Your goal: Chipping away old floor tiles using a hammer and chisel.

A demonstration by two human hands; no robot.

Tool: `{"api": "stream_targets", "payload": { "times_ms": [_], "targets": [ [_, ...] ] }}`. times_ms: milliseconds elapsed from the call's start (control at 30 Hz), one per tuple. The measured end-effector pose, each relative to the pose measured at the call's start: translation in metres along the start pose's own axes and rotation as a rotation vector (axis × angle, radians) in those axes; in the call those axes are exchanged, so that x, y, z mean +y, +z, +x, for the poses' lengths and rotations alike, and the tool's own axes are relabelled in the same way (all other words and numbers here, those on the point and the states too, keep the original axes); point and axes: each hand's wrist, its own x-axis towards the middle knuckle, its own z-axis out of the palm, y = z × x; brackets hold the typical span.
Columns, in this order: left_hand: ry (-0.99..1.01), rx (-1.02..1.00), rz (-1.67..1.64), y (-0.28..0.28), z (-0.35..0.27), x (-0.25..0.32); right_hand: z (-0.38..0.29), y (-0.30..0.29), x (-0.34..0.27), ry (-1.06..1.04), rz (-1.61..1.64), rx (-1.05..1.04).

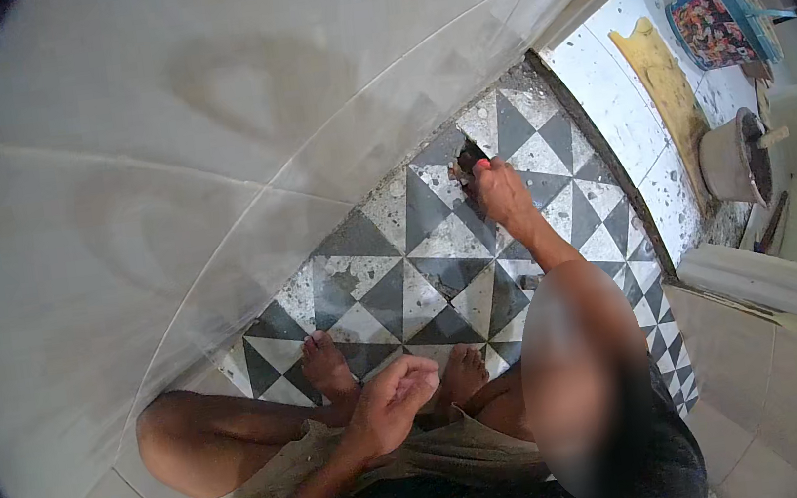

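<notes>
My right hand [502,190] reaches forward to the patterned tile floor [437,259], its fingers closed on a small tool with a red handle [483,164]; the rest of the tool is hidden. Just beyond the fingers, a dark hole [469,156] with broken, crumbly edges opens in the floor close to the wall. My left hand [396,402] is above my lap, fingers loosely curled; nothing shows in it. Both my bare feet stand on the tiles. A blurred patch covers part of my right arm.
A large-tiled wall [208,160] with smears rises along the left. Past the dark threshold [600,157] at the right lie spattered white tiles, a yellow sheet [663,78], a mortar-stained bucket [725,164] with a stick in it, and a blue patterned container [714,27]. A small object [530,281] lies near my right forearm.
</notes>
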Motion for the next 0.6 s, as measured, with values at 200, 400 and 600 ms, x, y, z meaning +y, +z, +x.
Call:
{"api": "stream_targets", "payload": {
  "times_ms": [200,400,600],
  "targets": [
    [-0.031,0.024,0.018,-0.007,0.006,-0.006,-0.009,-0.026,0.003,0.051,0.189,-0.112],
    [-0.013,0.013,0.025,-0.008,0.009,-0.013,-0.004,-0.018,-0.013,0.121,0.179,-0.011],
    [-0.019,0.017,0.017,-0.005,0.012,-0.014,0.019,0.007,-0.003,0.133,0.163,-0.008]
  ]
}}
